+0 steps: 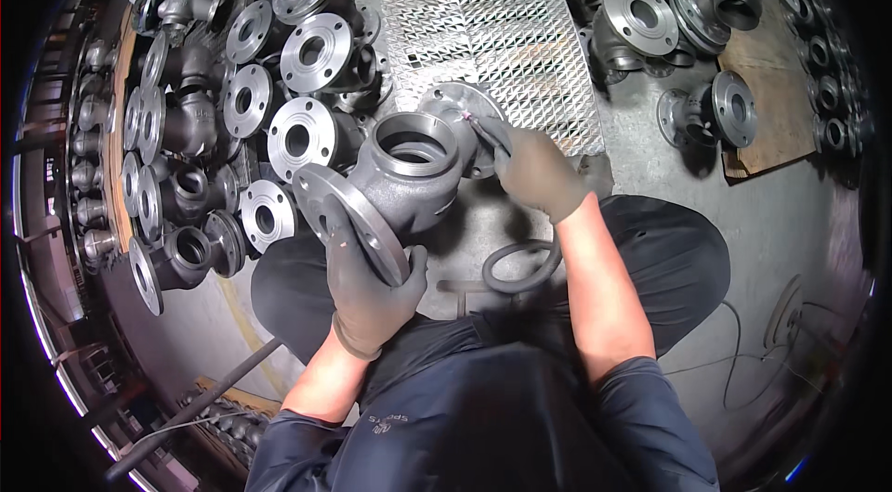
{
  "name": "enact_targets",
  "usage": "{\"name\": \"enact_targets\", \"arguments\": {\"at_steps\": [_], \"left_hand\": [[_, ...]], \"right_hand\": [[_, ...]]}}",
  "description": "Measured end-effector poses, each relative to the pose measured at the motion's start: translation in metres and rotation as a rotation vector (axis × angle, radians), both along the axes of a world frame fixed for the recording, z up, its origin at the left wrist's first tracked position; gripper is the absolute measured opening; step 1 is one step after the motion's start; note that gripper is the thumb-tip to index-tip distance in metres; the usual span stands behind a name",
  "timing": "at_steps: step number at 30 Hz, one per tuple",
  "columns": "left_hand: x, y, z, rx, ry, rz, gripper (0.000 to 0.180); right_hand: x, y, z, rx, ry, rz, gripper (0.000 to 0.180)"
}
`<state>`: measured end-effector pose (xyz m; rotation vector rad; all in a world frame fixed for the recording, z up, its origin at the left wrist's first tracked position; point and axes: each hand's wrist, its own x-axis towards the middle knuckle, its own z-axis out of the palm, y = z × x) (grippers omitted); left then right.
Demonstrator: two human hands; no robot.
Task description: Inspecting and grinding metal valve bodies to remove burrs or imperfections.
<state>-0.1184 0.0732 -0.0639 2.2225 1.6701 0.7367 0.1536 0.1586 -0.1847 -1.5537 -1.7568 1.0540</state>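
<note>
In front of my lap, a grey metal flanged valve body [409,185] is held tilted, its round threaded opening facing up. My left hand [367,292], in a grey-brown work glove, is closed on the rim of the near-left flange, fingers over its face and thumb at its lower edge. My right hand [539,171], gloved alike, reaches to the flange at the far right end. Its fingers are closed there, with the fingertips by the neck. The glove partly hides that flange.
Several flanged valve bodies [302,141] crowd the left floor. More are piled at the upper right; one valve body [711,111] stands by a cardboard sheet [767,102]. A patterned metal plate [488,27] lies ahead. A dark ring [520,266] lies between my knees. A thin cable crosses the right floor.
</note>
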Motion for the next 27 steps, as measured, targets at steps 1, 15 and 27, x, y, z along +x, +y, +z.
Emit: {"name": "enact_targets", "arguments": {"at_steps": [1, 15, 27], "left_hand": [[-0.002, 0.0, -0.001, 0.018, 0.017, 0.004, 0.124], [-0.002, 0.013, 0.007, 0.016, 0.046, -0.18, 0.114], [-0.019, 0.034, 0.011, -0.079, 0.034, -0.156, 0.128]], "right_hand": [[0.0, 0.008, 0.008, -0.087, -0.062, 0.053, 0.05], [0.01, -0.007, 0.003, -0.099, -0.064, 0.011, 0.057], [0.015, -0.055, 0.008, -0.093, 0.087, -0.135, 0.058]]}}
